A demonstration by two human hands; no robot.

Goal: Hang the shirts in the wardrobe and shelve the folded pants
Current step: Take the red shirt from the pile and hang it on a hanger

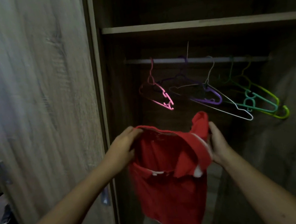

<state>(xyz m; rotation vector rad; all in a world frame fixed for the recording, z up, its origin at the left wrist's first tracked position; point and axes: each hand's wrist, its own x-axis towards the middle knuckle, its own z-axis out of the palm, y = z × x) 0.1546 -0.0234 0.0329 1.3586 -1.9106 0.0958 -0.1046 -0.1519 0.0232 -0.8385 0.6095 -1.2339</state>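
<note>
A red shirt (170, 173) is gripped at its shoulders by the left hand (123, 149) and right hand (218, 144), spread out, likely for a hanger (160, 96) on the wardrobe rail (171, 60).

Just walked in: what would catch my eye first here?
The bright red shirt, gripped at its top edge by the left hand and right hand, in front of the open wardrobe. Behind it, bare hangers, pink, purple, white, green and yellow, hang along the rail beneath a shelf.
</note>
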